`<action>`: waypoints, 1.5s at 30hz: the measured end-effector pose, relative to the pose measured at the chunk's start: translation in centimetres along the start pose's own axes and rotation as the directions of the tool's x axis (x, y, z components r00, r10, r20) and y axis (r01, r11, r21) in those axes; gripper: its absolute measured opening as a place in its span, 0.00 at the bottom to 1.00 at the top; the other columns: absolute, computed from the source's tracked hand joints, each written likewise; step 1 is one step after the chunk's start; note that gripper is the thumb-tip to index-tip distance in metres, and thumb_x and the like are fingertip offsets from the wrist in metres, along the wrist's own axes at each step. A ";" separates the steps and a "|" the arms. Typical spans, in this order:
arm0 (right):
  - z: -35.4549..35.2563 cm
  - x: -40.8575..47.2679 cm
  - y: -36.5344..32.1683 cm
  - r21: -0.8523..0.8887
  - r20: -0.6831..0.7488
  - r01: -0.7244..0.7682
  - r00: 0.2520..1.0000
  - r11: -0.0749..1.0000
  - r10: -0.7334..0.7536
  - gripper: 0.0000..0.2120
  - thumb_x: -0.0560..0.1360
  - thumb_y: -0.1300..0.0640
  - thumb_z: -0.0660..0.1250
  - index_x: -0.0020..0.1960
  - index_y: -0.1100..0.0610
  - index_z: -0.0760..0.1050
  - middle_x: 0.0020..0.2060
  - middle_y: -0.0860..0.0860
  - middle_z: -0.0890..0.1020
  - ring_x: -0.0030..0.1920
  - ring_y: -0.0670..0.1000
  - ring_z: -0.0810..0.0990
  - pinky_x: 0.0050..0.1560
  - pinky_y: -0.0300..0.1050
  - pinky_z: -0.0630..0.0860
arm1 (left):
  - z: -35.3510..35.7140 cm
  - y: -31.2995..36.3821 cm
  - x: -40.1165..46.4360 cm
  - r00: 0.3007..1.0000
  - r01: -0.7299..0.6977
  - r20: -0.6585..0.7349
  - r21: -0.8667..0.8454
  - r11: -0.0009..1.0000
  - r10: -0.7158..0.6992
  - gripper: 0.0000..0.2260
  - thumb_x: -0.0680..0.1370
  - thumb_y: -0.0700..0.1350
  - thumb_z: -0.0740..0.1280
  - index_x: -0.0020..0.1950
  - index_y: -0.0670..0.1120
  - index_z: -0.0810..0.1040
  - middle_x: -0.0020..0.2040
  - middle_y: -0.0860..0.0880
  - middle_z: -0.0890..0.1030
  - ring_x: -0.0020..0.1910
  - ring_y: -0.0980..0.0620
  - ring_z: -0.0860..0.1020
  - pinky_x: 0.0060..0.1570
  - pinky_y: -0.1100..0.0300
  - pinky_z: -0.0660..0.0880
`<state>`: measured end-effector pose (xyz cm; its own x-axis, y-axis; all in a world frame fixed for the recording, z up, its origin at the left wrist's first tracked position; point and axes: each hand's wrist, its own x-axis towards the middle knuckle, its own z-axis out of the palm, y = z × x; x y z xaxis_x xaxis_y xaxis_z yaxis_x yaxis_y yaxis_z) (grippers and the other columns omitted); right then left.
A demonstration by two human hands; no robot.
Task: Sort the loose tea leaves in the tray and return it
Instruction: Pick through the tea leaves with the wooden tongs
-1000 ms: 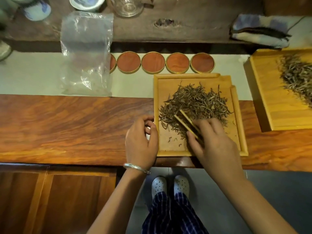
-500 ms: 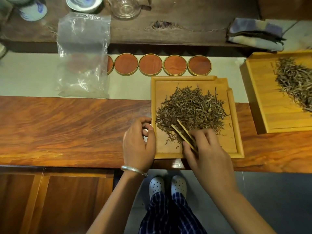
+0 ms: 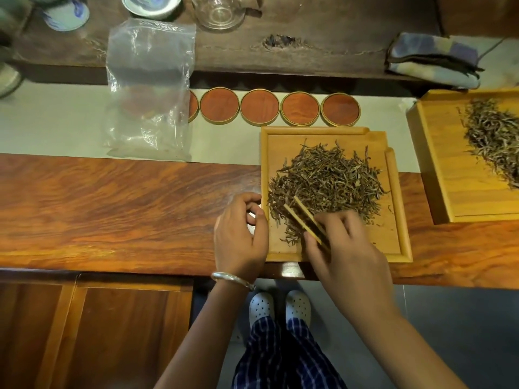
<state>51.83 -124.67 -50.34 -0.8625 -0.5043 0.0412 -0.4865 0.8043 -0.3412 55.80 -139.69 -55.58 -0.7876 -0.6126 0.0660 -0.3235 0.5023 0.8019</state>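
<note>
A light wooden tray point(image 3: 309, 131) lies on the counter with a pile of loose tea leaves point(image 3: 328, 178) in it. My right hand point(image 3: 348, 248) grips bamboo tweezers point(image 3: 299, 213) over the tray's near edge. Their tips sit in the near left part of the pile. My left hand point(image 3: 238, 242) rests on the counter against the tray's left rim. Its fingers curl round a small white object point(image 3: 252, 220) that is mostly hidden.
A second wooden tray point(image 3: 438, 169) with more tea leaves point(image 3: 494, 136) stands at the right. Behind are a row of round coasters point(image 3: 259, 107), a clear plastic bag point(image 3: 148, 91), a folded cloth point(image 3: 432, 57), a glass cup point(image 3: 219, 9) and porcelain cups point(image 3: 66, 14).
My right hand has drawn the tweezers a little toward the tray's left side through the leaves. Stray leaves near the front now lie closer to the pile. My left hand stays put.
</note>
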 end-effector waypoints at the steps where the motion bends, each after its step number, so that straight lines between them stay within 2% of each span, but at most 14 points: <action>1: 0.0 0.4 -0.1 0.005 -0.020 0.000 1.000 1.000 0.000 0.10 0.76 0.51 0.62 0.53 0.56 0.74 0.46 0.52 0.73 0.32 0.50 0.75 0.21 0.43 0.75 | 0.0 0.1 0.0 1.000 0.004 -0.001 0.002 1.000 -0.004 0.08 0.75 0.45 0.61 0.51 0.58 0.70 0.37 0.61 0.73 0.40 0.63 0.73 0.40 0.61 0.66; 3: 0.0 1.1 -0.4 0.001 -0.035 0.011 0.999 1.000 -0.011 0.11 0.76 0.52 0.63 0.53 0.58 0.75 0.46 0.54 0.74 0.31 0.51 0.75 0.21 0.45 0.75 | -0.1 0.2 0.0 1.000 0.016 0.003 0.002 1.000 -0.016 0.08 0.75 0.45 0.61 0.51 0.57 0.70 0.36 0.61 0.73 0.40 0.63 0.73 0.41 0.60 0.66; 9: 0.2 -0.2 -0.6 0.003 0.063 0.004 0.998 1.000 -0.005 0.10 0.76 0.51 0.63 0.53 0.56 0.74 0.46 0.52 0.73 0.31 0.50 0.76 0.23 0.43 0.76 | 0.0 0.1 -0.1 1.000 0.026 0.006 0.003 1.000 -0.026 0.08 0.75 0.45 0.60 0.53 0.53 0.73 0.36 0.60 0.73 0.40 0.62 0.73 0.41 0.60 0.66; 14: 0.1 1.3 -0.6 0.035 -0.027 0.007 1.000 0.999 -0.006 0.11 0.76 0.53 0.65 0.54 0.58 0.76 0.46 0.54 0.74 0.32 0.51 0.75 0.22 0.44 0.74 | 0.0 0.2 -0.1 1.000 0.017 0.010 -0.004 1.000 -0.017 0.08 0.75 0.45 0.60 0.51 0.56 0.71 0.37 0.63 0.73 0.40 0.64 0.73 0.40 0.62 0.67; 21: 0.3 0.8 -0.5 0.025 0.017 -0.017 1.000 1.000 0.017 0.12 0.76 0.52 0.65 0.54 0.58 0.78 0.47 0.53 0.75 0.32 0.51 0.76 0.23 0.44 0.76 | 0.1 -0.1 -0.1 1.000 -0.007 -0.008 0.005 1.000 0.007 0.09 0.75 0.46 0.60 0.51 0.58 0.69 0.36 0.63 0.72 0.40 0.65 0.73 0.39 0.66 0.64; 25: 0.2 0.1 -0.4 0.077 0.010 -0.051 0.999 0.996 0.050 0.13 0.75 0.50 0.63 0.54 0.56 0.77 0.46 0.51 0.74 0.32 0.49 0.76 0.23 0.40 0.72 | 0.2 -0.2 -0.1 1.000 -0.002 -0.019 -0.012 1.000 0.002 0.08 0.75 0.45 0.60 0.51 0.57 0.71 0.35 0.62 0.72 0.38 0.63 0.73 0.39 0.61 0.67; 31: 0.3 -0.4 -0.7 0.071 0.091 -0.057 0.995 0.996 0.050 0.15 0.76 0.48 0.62 0.56 0.55 0.77 0.47 0.50 0.75 0.31 0.50 0.76 0.23 0.41 0.72 | 0.2 -0.1 -0.1 1.000 -0.009 -0.020 -0.016 1.000 0.009 0.08 0.75 0.45 0.61 0.51 0.55 0.72 0.35 0.61 0.73 0.36 0.60 0.73 0.39 0.57 0.70; 35: 0.1 -0.9 -0.4 0.105 0.077 -0.061 0.996 0.993 0.054 0.15 0.76 0.48 0.62 0.58 0.54 0.76 0.47 0.49 0.74 0.31 0.49 0.77 0.22 0.44 0.74 | 0.3 -0.1 -0.1 1.000 -0.005 -0.028 -0.003 1.000 0.005 0.07 0.76 0.44 0.60 0.51 0.54 0.73 0.34 0.59 0.72 0.35 0.60 0.73 0.40 0.53 0.73; 41: 0.2 -1.5 -0.3 0.103 0.112 -0.057 0.993 0.993 0.045 0.13 0.76 0.49 0.65 0.57 0.55 0.77 0.47 0.50 0.75 0.30 0.49 0.76 0.23 0.42 0.72 | 0.3 -0.1 0.0 0.998 -0.029 -0.047 0.005 1.000 0.029 0.07 0.75 0.44 0.61 0.51 0.53 0.73 0.35 0.60 0.74 0.36 0.61 0.74 0.39 0.52 0.73; 45: 0.2 -1.8 0.0 0.126 0.087 -0.055 0.995 0.991 0.045 0.13 0.76 0.48 0.63 0.56 0.54 0.76 0.48 0.49 0.74 0.30 0.50 0.76 0.22 0.44 0.74 | 0.4 -0.3 -0.1 0.998 -0.041 -0.056 0.011 0.999 0.042 0.07 0.76 0.43 0.61 0.52 0.51 0.74 0.35 0.60 0.73 0.37 0.61 0.74 0.39 0.52 0.73</action>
<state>53.40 -123.84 -50.58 -0.8682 -0.4932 -0.0556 -0.4166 0.7851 -0.4584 55.72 -139.52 -56.08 -0.7698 -0.6243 0.1326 -0.2965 0.5339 0.7919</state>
